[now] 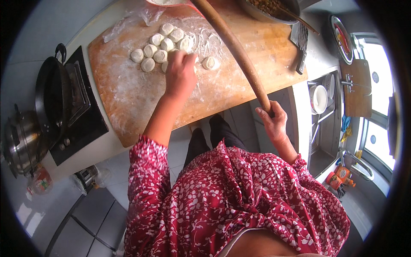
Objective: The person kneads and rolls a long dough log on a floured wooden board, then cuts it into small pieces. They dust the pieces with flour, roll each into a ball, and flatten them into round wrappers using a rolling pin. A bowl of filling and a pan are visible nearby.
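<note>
My right hand [277, 123] is wrapped around the near end of a long wooden rolling pin [236, 51], which slants across the board up to the far edge of the view. My left hand [181, 73] reaches down among small floured dough rounds [160, 56], knuckles up. Its fingertips are hidden, and whether they grip a piece cannot be seen; pale dough shows just beside the fingers. To the right of that hand one dough round [209, 63] lies by itself. Under everything is a flour-dusted wooden board [128, 99].
A metal bowl of chopped filling [273, 9] holds a wooden utensil at the far right. A cleaver [301, 48] lies by the board's right edge. Clear plastic film [128, 24] rests far left. A wok [53, 99] stands on the left cooktop; right is a sink [321, 151].
</note>
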Demonstrator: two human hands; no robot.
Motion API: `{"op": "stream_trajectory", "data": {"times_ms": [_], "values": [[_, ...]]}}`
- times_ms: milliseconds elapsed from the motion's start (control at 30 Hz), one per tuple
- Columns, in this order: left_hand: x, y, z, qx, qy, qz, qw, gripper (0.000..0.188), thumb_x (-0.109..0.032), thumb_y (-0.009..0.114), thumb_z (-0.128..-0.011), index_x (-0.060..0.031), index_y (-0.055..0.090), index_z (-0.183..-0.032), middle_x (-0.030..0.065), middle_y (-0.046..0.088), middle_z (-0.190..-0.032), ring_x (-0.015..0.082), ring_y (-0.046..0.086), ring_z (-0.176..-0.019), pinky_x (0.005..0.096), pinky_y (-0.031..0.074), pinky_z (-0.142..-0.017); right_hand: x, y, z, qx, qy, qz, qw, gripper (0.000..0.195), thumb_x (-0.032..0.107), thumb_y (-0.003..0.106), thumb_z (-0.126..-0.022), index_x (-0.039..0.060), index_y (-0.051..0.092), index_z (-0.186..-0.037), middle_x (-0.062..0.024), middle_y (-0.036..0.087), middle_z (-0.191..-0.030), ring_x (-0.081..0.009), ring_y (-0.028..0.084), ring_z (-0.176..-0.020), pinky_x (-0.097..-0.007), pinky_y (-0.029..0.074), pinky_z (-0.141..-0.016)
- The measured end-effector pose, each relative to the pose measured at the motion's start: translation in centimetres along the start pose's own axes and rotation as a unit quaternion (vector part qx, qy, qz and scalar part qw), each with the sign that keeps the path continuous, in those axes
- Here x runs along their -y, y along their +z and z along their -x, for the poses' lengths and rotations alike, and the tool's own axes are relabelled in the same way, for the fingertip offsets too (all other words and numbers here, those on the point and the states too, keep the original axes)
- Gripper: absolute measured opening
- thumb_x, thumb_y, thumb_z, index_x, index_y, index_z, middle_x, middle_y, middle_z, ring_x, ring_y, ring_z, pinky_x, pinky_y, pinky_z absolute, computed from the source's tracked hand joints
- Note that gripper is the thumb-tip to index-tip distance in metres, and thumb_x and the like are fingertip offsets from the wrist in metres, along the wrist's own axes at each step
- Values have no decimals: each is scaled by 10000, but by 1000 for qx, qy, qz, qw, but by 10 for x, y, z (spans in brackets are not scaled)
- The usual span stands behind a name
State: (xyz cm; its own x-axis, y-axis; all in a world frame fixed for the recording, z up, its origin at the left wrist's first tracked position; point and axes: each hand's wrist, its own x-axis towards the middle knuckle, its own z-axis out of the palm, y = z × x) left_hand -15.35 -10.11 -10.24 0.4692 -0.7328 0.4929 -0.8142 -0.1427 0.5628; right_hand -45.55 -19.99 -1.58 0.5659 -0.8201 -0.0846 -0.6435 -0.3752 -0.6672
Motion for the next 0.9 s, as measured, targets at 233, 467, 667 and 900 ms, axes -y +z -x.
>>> {"op": "stream_trajectory", "data": {"times_ms": [233, 467, 667, 900], "values": [[-28, -36, 73, 71, -43, -72, 994, 462, -4, 695, -771, -5, 622, -1227, 184, 582, -1210, 394, 535, -1132, 456, 485, -966, -11, 6, 1, 7, -4, -7, 1000, 266, 137, 814, -833, -15, 635, -959, -9, 481, -710, -94, 444, -661, -276, 405, -578], [-39, -34, 101, 50, -112, -25, 992, 401, -88, 714, -846, -6, 636, -1232, 201, 557, -1339, 432, 496, -1213, 530, 407, -1051, -6, 9, -17, 38, -139, 70, 987, 271, 104, 826, -783, -3, 649, -957, -90, 557, -753, -191, 545, -645, -317, 453, -596], [-23, -94, 93, -118, -118, -128, 978, 462, -175, 704, -884, 7, 598, -1295, 245, 458, -1451, 431, 412, -1319, 533, 345, -1090, 14, 19, -65, 119, -284, 153, 939, 232, 176, 791, -755, 65, 621, -867, -124, 573, -827, -337, 604, -718, -435, 516, -625], [31, -103, 104, 195, -188, -207, 940, 755, -337, 563, -970, 9, 234, -1556, 216, 142, -1644, 370, 94, -1534, 560, 101, -1218, 27, 44, -99, 149, -419, 218, 869, 355, 249, 798, -725, 75, 661, -1003, -133, 598, -1109, -354, 565, -1054, -470, 512, -844]]}}
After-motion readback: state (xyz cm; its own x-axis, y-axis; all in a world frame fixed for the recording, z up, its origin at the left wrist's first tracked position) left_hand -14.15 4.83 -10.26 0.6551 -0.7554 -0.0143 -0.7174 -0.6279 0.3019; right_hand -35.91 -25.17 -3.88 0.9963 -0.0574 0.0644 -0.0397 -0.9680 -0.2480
